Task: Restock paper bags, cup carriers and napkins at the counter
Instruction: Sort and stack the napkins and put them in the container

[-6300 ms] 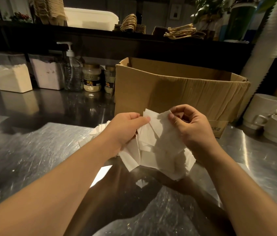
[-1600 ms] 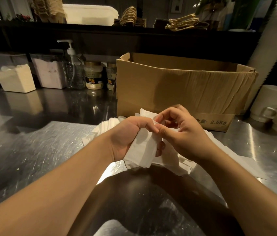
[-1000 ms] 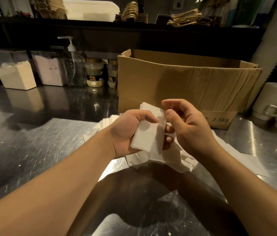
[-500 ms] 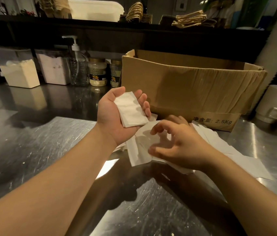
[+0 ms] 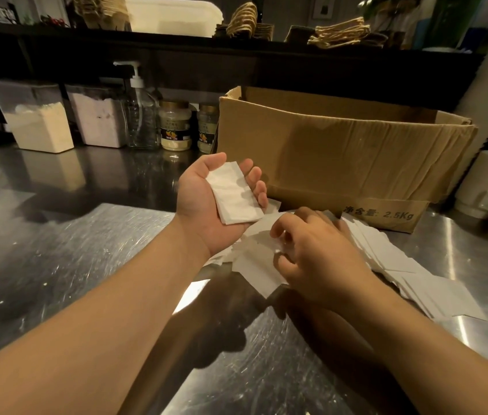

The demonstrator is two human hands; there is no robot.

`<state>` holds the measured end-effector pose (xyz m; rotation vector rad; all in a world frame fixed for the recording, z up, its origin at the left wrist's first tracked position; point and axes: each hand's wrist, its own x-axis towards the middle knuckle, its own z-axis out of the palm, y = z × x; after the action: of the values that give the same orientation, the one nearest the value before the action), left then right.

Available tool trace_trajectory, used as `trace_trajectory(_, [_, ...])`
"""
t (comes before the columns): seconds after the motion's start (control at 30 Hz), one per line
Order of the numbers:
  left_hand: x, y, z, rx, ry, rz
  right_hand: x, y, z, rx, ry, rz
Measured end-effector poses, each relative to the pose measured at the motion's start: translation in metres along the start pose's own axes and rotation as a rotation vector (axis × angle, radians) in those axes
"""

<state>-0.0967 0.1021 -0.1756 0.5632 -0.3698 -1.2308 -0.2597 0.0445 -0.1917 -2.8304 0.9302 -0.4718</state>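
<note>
Sorting napkins at a steel counter [image 5: 57,250], a person's right hand [image 5: 317,259] pinches a sheet from the loose pile [image 5: 386,265] while the left hand [image 5: 206,205] cradles a folded napkin [image 5: 233,196], palm up; stacking likely follows, cardboard box [image 5: 341,151] behind.

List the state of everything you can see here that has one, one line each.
left hand: palm up, raised, folded napkin lying across it
right hand: palm down, fingers curled onto the napkin pile
napkin pile: loose, spread on the steel counter
cardboard box: open at top
pump bottle: upright, nearly empty
two bins: partly filled with powder
</note>
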Motion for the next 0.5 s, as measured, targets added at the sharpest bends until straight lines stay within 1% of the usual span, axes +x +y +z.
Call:
trace_trajectory(0.1, [0.0,0.0,0.0,0.007,0.015,0.004,0.001,0.009,0.0,-0.018,0.092,-0.02])
trace_trajectory(0.17, [0.001,0.001,-0.001,0.007,0.017,0.002,0.003,0.016,0.0,0.041,0.142,-0.032])
trace_trajectory(0.3, [0.001,0.003,-0.002,-0.006,0.004,-0.006,0.006,0.026,-0.007,0.382,0.214,-0.012])
trace_trajectory(0.43, [0.001,0.007,-0.003,-0.014,0.028,-0.001,0.005,0.032,-0.019,0.772,0.114,0.018])
trace_trajectory(0.5, [0.001,0.008,-0.002,0.011,0.045,-0.003,0.004,0.036,-0.025,0.914,0.058,0.005])
